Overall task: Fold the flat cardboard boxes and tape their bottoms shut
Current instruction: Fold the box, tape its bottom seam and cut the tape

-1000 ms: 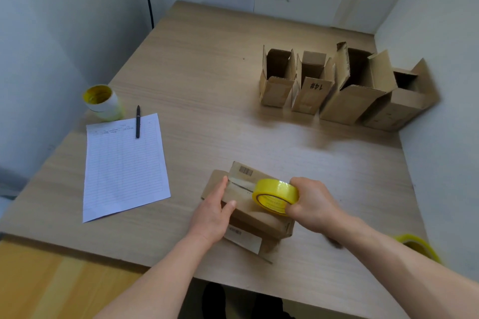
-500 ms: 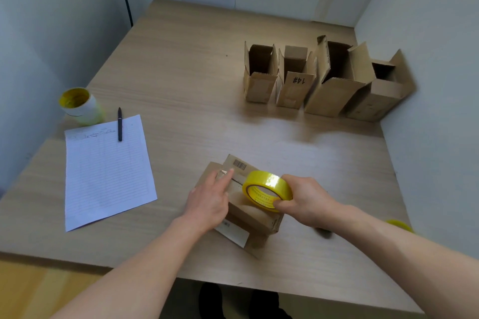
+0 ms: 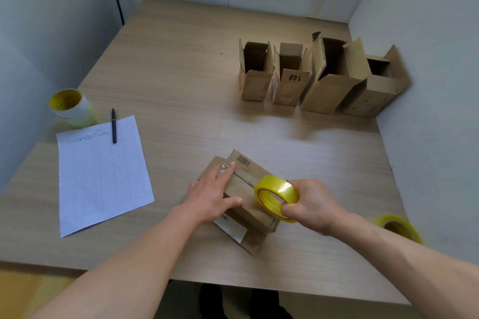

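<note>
My left hand (image 3: 212,197) now lies flat on the small brown cardboard box (image 3: 242,185), near the front of the light wooden table (image 3: 181,85). Its straight fingers press the tape end down. A moment ago it only sat beside the box. My right hand (image 3: 311,204) grips the yellow roll of tape (image 3: 276,198) and has pulled it back along the seam, so I think the bottom is getting closed.

Matt brown cardboard box (image 3: 243,189) with a glossy clear tape strip (image 3: 225,167); shiny translucent yellow plastic tape roll (image 3: 276,197); pale wood-grain laminate table (image 3: 181,72), smooth; white lined paper sheet (image 3: 101,173), matt.
</note>
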Demonstrator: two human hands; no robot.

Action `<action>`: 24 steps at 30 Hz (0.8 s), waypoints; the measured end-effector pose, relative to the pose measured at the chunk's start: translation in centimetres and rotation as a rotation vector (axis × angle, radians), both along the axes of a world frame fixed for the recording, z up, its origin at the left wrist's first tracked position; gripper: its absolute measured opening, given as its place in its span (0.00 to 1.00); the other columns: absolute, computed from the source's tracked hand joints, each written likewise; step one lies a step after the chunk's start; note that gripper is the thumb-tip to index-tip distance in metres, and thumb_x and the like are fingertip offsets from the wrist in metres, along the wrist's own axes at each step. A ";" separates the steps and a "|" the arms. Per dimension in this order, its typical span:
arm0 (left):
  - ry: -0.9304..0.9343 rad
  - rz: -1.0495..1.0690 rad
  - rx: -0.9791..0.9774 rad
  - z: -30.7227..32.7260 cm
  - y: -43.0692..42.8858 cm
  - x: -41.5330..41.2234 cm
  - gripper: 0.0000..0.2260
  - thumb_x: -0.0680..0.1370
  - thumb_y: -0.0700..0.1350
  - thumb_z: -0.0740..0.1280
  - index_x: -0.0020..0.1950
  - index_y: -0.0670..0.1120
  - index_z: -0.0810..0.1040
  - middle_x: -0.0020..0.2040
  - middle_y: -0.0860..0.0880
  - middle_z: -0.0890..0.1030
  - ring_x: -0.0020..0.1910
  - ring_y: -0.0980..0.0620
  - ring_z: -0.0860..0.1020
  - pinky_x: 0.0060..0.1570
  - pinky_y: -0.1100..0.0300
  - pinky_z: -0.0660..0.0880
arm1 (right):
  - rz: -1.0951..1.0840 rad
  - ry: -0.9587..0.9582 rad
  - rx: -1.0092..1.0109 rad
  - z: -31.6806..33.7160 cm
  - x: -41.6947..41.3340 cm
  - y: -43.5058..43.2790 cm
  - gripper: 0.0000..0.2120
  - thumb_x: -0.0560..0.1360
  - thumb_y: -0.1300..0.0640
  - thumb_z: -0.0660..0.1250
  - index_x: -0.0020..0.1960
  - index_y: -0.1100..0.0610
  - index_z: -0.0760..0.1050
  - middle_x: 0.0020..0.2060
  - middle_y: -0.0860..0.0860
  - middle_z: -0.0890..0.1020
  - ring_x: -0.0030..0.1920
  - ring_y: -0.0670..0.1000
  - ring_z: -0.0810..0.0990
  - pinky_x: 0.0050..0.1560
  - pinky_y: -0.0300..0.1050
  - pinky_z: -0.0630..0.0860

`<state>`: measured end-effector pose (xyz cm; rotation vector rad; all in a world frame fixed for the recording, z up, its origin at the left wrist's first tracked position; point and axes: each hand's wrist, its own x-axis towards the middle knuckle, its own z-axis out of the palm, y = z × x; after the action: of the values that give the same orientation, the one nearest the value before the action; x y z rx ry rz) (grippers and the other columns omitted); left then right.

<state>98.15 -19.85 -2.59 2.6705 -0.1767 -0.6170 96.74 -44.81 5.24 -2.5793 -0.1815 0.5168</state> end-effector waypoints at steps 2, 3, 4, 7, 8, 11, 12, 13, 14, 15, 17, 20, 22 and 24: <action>0.003 -0.016 -0.001 0.0 0.1 0.6 0.44 0.73 0.69 0.65 0.79 0.63 0.41 0.81 0.52 0.48 0.79 0.49 0.51 0.73 0.41 0.60 | -0.009 -0.027 0.008 -0.1 -0.2 -0.3 0.14 0.59 0.42 0.64 0.30 0.53 0.69 0.24 0.49 0.71 0.31 0.53 0.72 0.33 0.47 0.69; 0.008 -0.022 0.000 -0.1 0.1 0.9 0.44 0.73 0.69 0.65 0.79 0.63 0.41 0.81 0.53 0.48 0.79 0.49 0.52 0.73 0.41 0.60 | -0.015 -0.044 0.009 -0.1 -0.3 -0.5 0.19 0.60 0.38 0.63 0.29 0.54 0.69 0.24 0.49 0.72 0.31 0.53 0.73 0.34 0.48 0.70; 0.013 -0.028 -0.001 -0.1 0.2 1.1 0.44 0.73 0.69 0.65 0.79 0.63 0.41 0.81 0.53 0.49 0.79 0.49 0.52 0.72 0.40 0.60 | -0.020 -0.059 0.006 -0.1 -0.3 -0.7 0.24 0.61 0.32 0.61 0.29 0.54 0.68 0.24 0.49 0.72 0.31 0.53 0.72 0.34 0.49 0.70; 0.020 -0.041 -0.013 -0.2 0.3 1.6 0.44 0.72 0.69 0.66 0.79 0.64 0.42 0.81 0.54 0.49 0.79 0.50 0.52 0.72 0.41 0.62 | -0.031 -0.101 -0.015 -0.3 -0.5 -0.9 0.33 0.65 0.25 0.51 0.30 0.57 0.66 0.24 0.50 0.70 0.31 0.54 0.70 0.35 0.51 0.69; 0.022 -0.046 -0.014 -0.2 0.2 1.8 0.44 0.72 0.69 0.66 0.79 0.63 0.42 0.81 0.54 0.49 0.79 0.50 0.52 0.72 0.41 0.62 | -0.036 -0.115 -0.013 -0.4 -0.5 -0.8 0.34 0.67 0.26 0.48 0.30 0.57 0.65 0.25 0.50 0.69 0.31 0.54 0.69 0.35 0.52 0.68; 0.034 -0.057 -0.008 -0.1 0.1 2.2 0.45 0.73 0.68 0.67 0.79 0.63 0.42 0.81 0.53 0.49 0.79 0.50 0.51 0.72 0.41 0.61 | -0.052 -0.140 -0.018 -0.5 -0.7 -0.9 0.30 0.70 0.32 0.46 0.30 0.58 0.63 0.24 0.51 0.66 0.30 0.54 0.67 0.34 0.53 0.66; 0.036 -0.058 -0.006 0.0 0.1 2.3 0.45 0.73 0.68 0.67 0.79 0.63 0.41 0.81 0.53 0.48 0.79 0.50 0.51 0.73 0.41 0.61 | -0.061 -0.137 -0.028 -0.5 -0.8 -1.1 0.29 0.70 0.34 0.47 0.30 0.59 0.62 0.25 0.52 0.65 0.30 0.54 0.66 0.33 0.53 0.65; 0.036 -0.060 -0.006 0.0 0.1 2.3 0.45 0.73 0.67 0.67 0.79 0.63 0.41 0.81 0.53 0.49 0.79 0.50 0.51 0.73 0.41 0.61 | -0.071 -0.132 -0.037 -0.6 -1.0 -1.2 0.29 0.70 0.34 0.47 0.30 0.60 0.62 0.25 0.52 0.64 0.30 0.54 0.65 0.33 0.54 0.65; 0.034 -0.062 -0.008 0.0 0.0 2.3 0.45 0.73 0.67 0.67 0.79 0.63 0.42 0.81 0.53 0.49 0.79 0.50 0.51 0.73 0.41 0.61 | -0.085 -0.124 -0.040 -0.5 -1.1 -1.4 0.29 0.70 0.35 0.48 0.31 0.61 0.62 0.25 0.53 0.64 0.29 0.54 0.64 0.32 0.55 0.65; 0.031 -0.062 -0.011 0.1 0.0 2.3 0.45 0.73 0.67 0.68 0.79 0.62 0.42 0.81 0.53 0.49 0.79 0.50 0.51 0.73 0.41 0.60 | -0.101 -0.115 -0.035 -0.5 -1.3 -1.5 0.28 0.70 0.35 0.49 0.31 0.61 0.61 0.26 0.53 0.63 0.29 0.53 0.64 0.32 0.56 0.65; 0.018 -0.067 -0.006 0.4 -0.2 2.4 0.44 0.73 0.66 0.68 0.80 0.62 0.44 0.81 0.52 0.50 0.79 0.49 0.51 0.73 0.41 0.59 | -0.128 -0.094 -0.021 -0.5 -1.4 -1.4 0.27 0.71 0.37 0.51 0.32 0.62 0.62 0.26 0.52 0.63 0.29 0.52 0.63 0.32 0.56 0.65; -0.035 -0.107 0.034 1.0 -0.4 2.5 0.45 0.72 0.66 0.70 0.80 0.59 0.46 0.81 0.52 0.44 0.79 0.47 0.46 0.74 0.40 0.57 | -0.134 -0.065 -0.020 -0.5 -1.3 -1.4 0.26 0.71 0.38 0.52 0.31 0.62 0.62 0.26 0.52 0.63 0.29 0.52 0.62 0.31 0.53 0.62; -0.100 -0.189 0.080 1.8 -0.8 3.0 0.47 0.71 0.65 0.71 0.80 0.59 0.45 0.80 0.53 0.39 0.79 0.44 0.40 0.75 0.39 0.53 | -0.114 -0.067 -0.034 -0.5 -1.2 -1.4 0.26 0.71 0.38 0.50 0.31 0.60 0.60 0.27 0.53 0.63 0.29 0.52 0.62 0.32 0.51 0.59; -0.151 -0.336 0.132 2.8 -1.6 3.9 0.48 0.71 0.63 0.72 0.80 0.60 0.42 0.80 0.54 0.35 0.79 0.43 0.36 0.75 0.39 0.50 | -0.118 -0.067 -0.041 -0.5 -1.1 -1.4 0.26 0.70 0.37 0.50 0.32 0.60 0.60 0.28 0.54 0.63 0.30 0.52 0.62 0.32 0.51 0.58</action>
<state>102.07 -21.47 0.18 2.8389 -0.6586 -0.5402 95.68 -46.23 4.76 -2.6302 -0.0409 0.3946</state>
